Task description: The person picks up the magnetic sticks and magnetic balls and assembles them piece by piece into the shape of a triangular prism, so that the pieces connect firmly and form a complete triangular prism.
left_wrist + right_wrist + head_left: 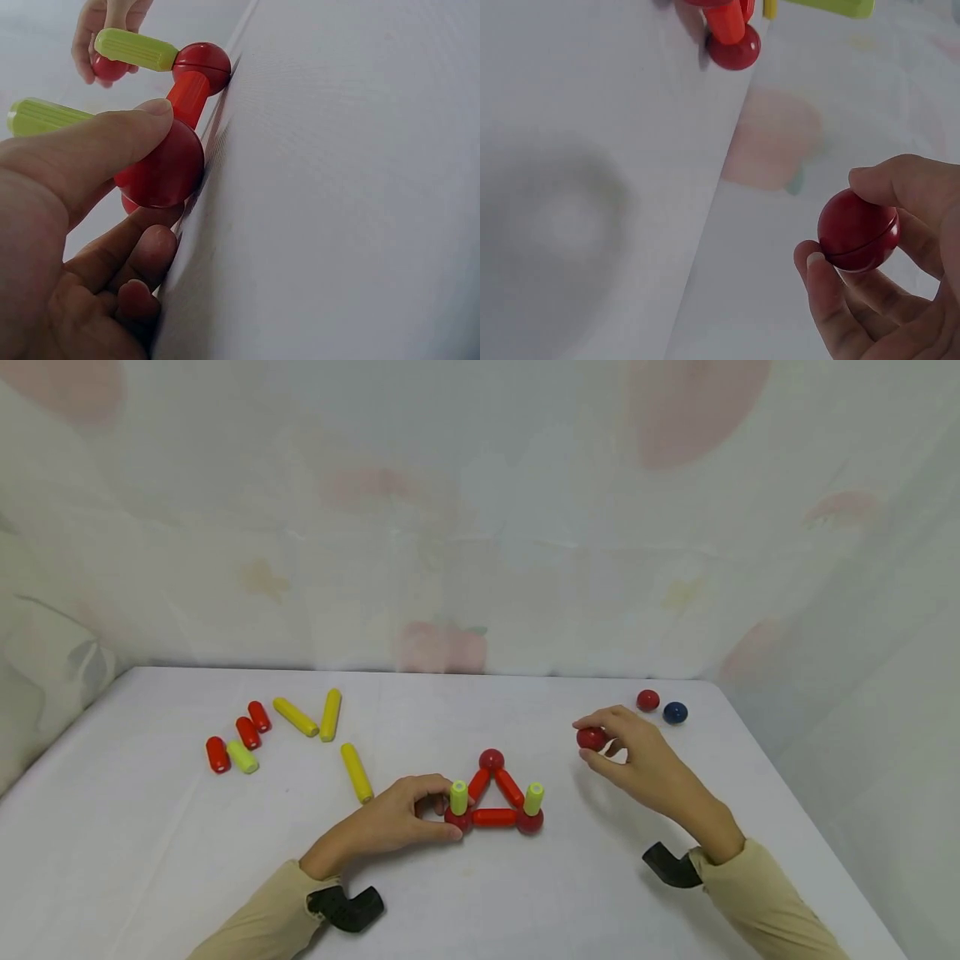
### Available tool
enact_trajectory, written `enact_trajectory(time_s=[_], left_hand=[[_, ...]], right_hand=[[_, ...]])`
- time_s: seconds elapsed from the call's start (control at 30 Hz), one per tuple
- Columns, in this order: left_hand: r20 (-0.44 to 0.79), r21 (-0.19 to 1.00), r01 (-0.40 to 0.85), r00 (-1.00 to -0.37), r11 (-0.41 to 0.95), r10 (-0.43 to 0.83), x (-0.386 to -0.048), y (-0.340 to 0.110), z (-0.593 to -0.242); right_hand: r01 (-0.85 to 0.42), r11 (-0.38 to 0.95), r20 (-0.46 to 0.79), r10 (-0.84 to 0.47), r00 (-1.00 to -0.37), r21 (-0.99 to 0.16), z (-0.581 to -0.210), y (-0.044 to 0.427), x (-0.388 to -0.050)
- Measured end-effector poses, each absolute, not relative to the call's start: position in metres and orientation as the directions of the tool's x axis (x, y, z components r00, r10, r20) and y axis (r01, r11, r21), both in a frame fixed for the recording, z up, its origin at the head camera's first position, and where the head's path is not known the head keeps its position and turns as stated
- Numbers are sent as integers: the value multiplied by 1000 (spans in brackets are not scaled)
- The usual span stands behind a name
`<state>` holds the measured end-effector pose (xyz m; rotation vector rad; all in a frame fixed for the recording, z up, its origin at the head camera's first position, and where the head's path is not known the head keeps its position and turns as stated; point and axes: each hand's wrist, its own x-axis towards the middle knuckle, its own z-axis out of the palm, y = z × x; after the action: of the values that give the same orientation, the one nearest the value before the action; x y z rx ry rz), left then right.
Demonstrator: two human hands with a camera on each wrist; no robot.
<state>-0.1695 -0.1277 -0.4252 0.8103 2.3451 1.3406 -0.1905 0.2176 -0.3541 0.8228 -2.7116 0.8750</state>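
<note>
A triangle of red rods point(494, 817) and red balls lies flat on the table, with a light green rod point(533, 798) standing upright on its front right ball point(529, 822). Another light green rod point(459, 797) rises from the front left ball point(166, 169). My left hand point(408, 817) pinches that front left ball between thumb and fingers. Right of the triangle and above the table, my right hand point(645, 766) holds a loose red ball point(857, 231) by thumb and fingertips.
At the back right lie a red ball point(648, 700) and a dark blue ball point(675, 712). Several short red rods point(217, 754), a light green rod point(242, 757) and three longer yellow rods point(356, 772) lie on the left. A patterned curtain point(480, 527) hangs behind the table.
</note>
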Motion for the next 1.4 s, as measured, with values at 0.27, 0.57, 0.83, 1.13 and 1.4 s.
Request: enact_trajectory(time_s=[0.27,0.57,0.83,1.13,1.4], left_hand=[[24,857,335,-785,392,619,-169,-129,-426],[27,849,343,-789,402,614,-168,-129,-426],[21,851,338,-787,402,617,-168,-128,-425],[45,858,351,-778,374,627,-169,-128,-426],[61,860,362,-772,359,633,-169,-128,-426]], right_hand=[[-594,605,358,-475,-804,-531,-351,201,-187],[-589,585,326,-499,-803,-557,-343,179,-179],[-611,543,308,-548,-777,-576,-339,160,-172],[-664,480,329,-607,-723,-573,-340,143,-171],[-704,405,356,-652,-670,-583,-339,129,-170]])
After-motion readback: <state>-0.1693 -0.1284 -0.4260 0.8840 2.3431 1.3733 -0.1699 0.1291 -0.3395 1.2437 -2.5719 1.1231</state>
